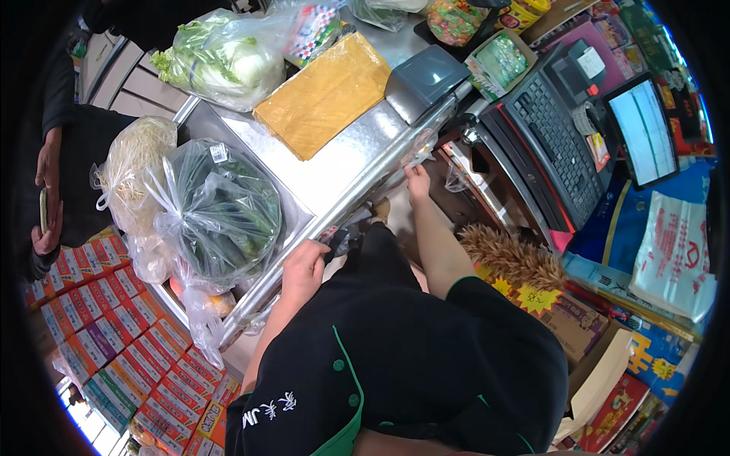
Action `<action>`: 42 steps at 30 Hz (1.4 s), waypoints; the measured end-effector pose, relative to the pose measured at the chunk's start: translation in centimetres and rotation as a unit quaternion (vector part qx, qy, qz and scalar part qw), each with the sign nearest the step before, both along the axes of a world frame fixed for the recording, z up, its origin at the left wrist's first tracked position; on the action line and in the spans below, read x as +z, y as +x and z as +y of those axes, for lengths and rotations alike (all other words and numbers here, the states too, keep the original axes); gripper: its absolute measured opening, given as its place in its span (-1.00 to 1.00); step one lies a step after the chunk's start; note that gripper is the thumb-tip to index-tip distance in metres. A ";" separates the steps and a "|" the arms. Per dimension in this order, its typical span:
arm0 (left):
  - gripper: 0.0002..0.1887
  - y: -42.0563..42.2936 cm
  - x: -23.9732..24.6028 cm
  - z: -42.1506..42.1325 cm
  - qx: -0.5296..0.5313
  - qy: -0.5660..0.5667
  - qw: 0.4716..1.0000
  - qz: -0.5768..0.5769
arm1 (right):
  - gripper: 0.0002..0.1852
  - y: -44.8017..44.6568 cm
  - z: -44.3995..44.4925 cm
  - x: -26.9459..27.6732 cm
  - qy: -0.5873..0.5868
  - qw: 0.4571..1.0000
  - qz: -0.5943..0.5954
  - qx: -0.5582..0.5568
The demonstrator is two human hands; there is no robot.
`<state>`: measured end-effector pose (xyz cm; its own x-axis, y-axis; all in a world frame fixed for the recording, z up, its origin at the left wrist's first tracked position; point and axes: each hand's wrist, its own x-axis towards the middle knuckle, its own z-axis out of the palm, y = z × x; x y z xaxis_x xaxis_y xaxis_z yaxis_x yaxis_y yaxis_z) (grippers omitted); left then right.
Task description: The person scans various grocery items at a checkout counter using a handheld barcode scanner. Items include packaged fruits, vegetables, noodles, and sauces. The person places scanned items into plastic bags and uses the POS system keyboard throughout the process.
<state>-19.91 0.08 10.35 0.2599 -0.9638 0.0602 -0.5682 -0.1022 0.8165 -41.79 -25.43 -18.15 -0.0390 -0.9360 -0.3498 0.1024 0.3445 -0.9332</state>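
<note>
My left hand is curled at the near metal edge of the steel checkout counter. Its fingertips meet something dark below the edge, and I cannot tell whether they grip it. Farther right, my right hand reaches down beside the counter, its fingertips on crumpled clear plastic bags that hang there. On the counter lie a tied clear bag of dark green vegetables, a bag of pale bean sprouts, a bagged leafy cabbage and a flat yellow-brown wrapped package.
A grey device stands at the counter's right end. To my right are a laptop-like keyboard, a lit screen and a feather duster. Stacked small boxes fill the lower left. A person's hands hold a phone across the counter.
</note>
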 end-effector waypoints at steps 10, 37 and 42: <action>-0.85 0.2 -0.7 0.6 0.013 0.001 1.000 -0.016 | -0.81 -3.2 1.7 0.8 -0.064 0.987 0.148 0.023; -0.91 4.2 3.3 0.9 0.166 -0.076 0.951 0.249 | -0.41 16.4 5.5 43.4 -0.386 0.773 -0.095 0.495; -0.91 9.3 10.7 6.1 0.191 -0.107 0.958 0.187 | 0.11 25.5 3.9 46.5 -0.215 0.630 -0.116 0.737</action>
<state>-10.61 6.15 21.02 0.6334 -0.7697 0.0789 -0.1858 -0.0523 0.9812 -16.31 -21.48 28.40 0.9893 0.0940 0.1118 0.1173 -0.0542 -0.9916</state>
